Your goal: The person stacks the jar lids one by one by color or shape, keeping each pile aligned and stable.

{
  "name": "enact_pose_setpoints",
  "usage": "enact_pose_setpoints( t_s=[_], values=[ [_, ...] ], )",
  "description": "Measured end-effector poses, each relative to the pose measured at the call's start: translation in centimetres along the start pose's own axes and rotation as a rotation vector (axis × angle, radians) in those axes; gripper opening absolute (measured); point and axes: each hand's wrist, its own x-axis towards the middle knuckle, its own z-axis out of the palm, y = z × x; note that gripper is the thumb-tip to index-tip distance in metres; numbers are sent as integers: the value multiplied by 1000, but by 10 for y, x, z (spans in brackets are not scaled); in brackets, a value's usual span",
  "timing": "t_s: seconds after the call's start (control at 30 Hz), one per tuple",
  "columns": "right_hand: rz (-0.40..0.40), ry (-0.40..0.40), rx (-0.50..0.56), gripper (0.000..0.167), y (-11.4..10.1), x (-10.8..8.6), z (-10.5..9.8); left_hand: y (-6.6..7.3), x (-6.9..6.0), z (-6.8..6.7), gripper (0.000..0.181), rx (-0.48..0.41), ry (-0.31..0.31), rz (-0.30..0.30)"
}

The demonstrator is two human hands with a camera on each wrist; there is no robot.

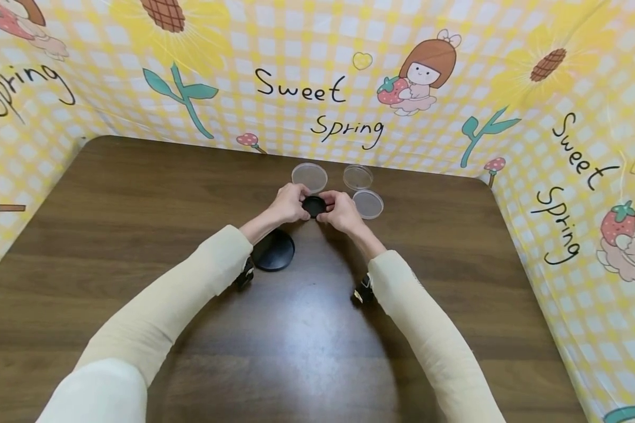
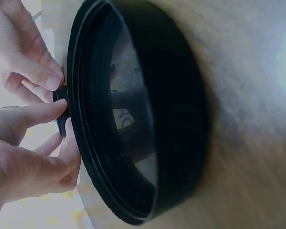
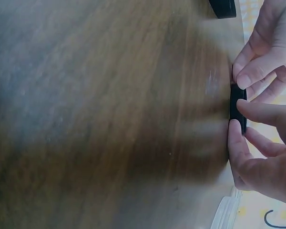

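A small round black dish (image 1: 314, 206) lies between the two hands near the back of the table, its dark inside facing up. My left hand (image 1: 290, 203) pinches its left side, and my right hand (image 1: 341, 211) pinches its right side. In the right wrist view the small black dish (image 3: 237, 107) appears edge-on, with fingertips of both hands around its rim. A larger round black dish (image 1: 274, 251) rests on the table below my left wrist; this larger dish (image 2: 181, 109) fills the middle of the left wrist view.
Behind my hands lies a clear round dish (image 1: 309, 177). Two more clear round dishes, one at the back (image 1: 358, 177) and one nearer (image 1: 368, 204), lie beside my right hand. A patterned cloth (image 1: 296, 111) hangs around the wooden table (image 1: 307, 364).
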Motion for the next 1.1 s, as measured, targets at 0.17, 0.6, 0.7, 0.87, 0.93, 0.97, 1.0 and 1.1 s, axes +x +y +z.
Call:
enact_pose_setpoints(
  t_s=[0.17, 0.6, 0.7, 0.87, 0.93, 0.97, 1.0, 1.1],
  values=[
    [-10, 21, -1, 48, 0, -1, 1, 1, 1, 1, 52, -30, 12, -15],
    [27, 47, 22, 46, -4, -7, 5, -2, -2, -3, 49, -125, -26, -52],
    [39, 55, 61, 46, -4, -8, 4, -3, -3, -4, 49, -160, -33, -66],
    [52, 62, 120, 47, -5, -11, 6, -6, -5, -3, 49, -201, -43, -82],
    [58, 63, 141, 47, -5, -13, 6, -7, -6, -3, 49, -220, -45, -95],
    [62, 64, 151, 47, -6, -13, 6, -8, -7, -3, 49, -230, -45, -102],
    [65, 63, 160, 47, -6, -14, 7, -8, -8, -3, 48, -244, -44, -110],
    [73, 59, 176, 48, -8, -15, 6, -8, -10, -4, 48, -274, -42, -126]
  ],
)
